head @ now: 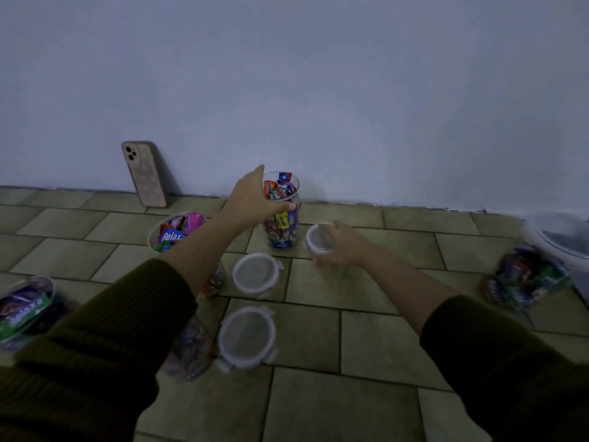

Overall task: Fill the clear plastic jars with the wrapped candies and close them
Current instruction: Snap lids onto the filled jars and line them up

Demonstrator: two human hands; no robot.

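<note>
A person's left hand (255, 199) clamps its grip round the neck of a tall clear plastic jar (282, 231) packed with colourful wrapped candies (282, 186). The jar stands on the tiled floor (318, 314) near the wall. The right hand (342, 245), its grip closed, holds a round translucent plastic lid (318, 239) just beside the jar.

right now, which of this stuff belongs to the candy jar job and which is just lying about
Job: tall jar, left hand gripping it, held lid in right hand, middle lid, nearest lid, Relaxa jar, candy pile.
Lying about: phone leaning on wall.
</note>
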